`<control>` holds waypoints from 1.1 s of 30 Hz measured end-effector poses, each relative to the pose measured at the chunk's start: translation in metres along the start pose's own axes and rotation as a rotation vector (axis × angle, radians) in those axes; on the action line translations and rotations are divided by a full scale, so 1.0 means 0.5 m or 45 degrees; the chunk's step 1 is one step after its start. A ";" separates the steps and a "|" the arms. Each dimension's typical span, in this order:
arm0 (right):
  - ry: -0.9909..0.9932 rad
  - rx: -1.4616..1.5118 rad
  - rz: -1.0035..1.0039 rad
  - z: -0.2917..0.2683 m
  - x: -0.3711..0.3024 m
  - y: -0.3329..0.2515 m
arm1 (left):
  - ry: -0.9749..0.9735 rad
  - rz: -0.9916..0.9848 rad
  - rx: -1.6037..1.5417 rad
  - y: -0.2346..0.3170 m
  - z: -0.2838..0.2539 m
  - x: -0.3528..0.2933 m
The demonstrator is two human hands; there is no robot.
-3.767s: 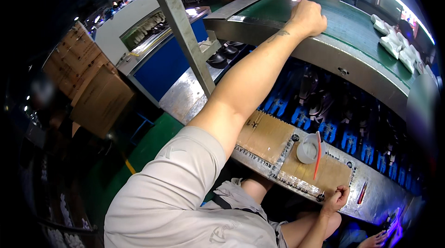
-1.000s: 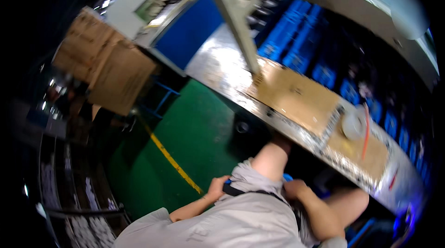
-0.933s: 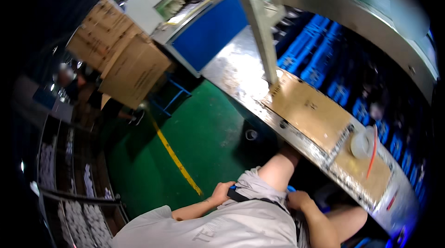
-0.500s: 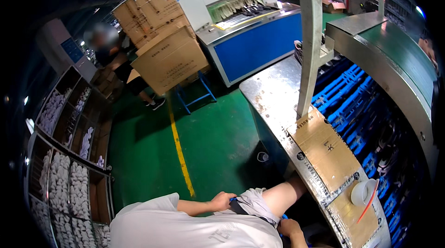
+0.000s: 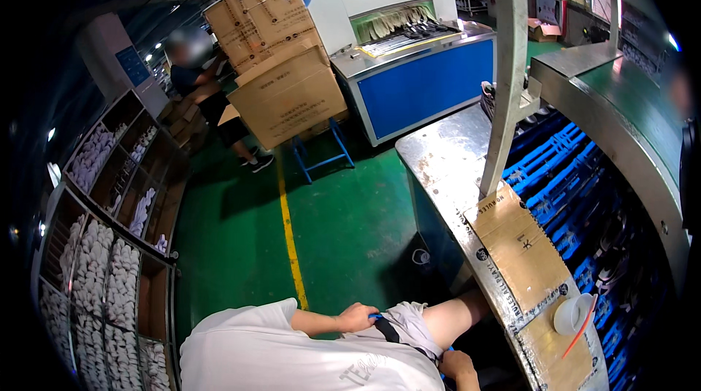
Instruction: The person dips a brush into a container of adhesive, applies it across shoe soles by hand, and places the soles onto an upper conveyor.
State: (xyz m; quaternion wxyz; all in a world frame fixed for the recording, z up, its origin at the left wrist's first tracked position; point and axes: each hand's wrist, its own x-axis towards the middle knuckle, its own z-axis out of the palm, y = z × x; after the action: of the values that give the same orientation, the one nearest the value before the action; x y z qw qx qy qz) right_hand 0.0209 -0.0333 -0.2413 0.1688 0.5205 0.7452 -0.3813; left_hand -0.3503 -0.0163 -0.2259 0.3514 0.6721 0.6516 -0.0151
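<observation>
Green floor [image 5: 350, 223] fills the middle, a yellow line [image 5: 288, 234] running down it. At 1 o'clock stands a white machine [image 5: 394, 40] with a blue front; at 8, a rack [image 5: 139, 219] of pale goods. A metal bench [image 5: 438, 154] stretches from 3 towards 5, bearing taped cardboard [image 5: 504, 234]. Stacked cartons [image 5: 288, 102] rise at 11. A black strap [image 5: 387, 331] crosses the lap at 6. The left hand [image 5: 356, 317] is closed narrowly on its blue end; the right hand [image 5: 458, 365], at 5, touches near its other end, grip indeterminable. A white cup [image 5: 566, 316] with a red stick [image 5: 581, 331] sits on the cardboard at 4.
</observation>
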 end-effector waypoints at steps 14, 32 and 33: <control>0.055 0.041 -0.024 0.063 0.032 0.033 | -0.046 -0.069 0.005 -0.012 0.014 0.010; 0.164 0.217 -0.079 0.047 0.026 0.033 | -0.042 -0.027 0.068 -0.018 0.020 0.015; 0.157 0.274 -0.066 0.058 0.034 0.040 | -0.022 -0.022 0.082 -0.016 0.018 0.015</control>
State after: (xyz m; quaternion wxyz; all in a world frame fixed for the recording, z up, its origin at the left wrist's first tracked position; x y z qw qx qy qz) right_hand 0.0280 -0.0407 -0.2793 0.0558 0.5385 0.7221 -0.4307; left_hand -0.3524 -0.0153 -0.2401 0.3350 0.6771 0.6536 -0.0449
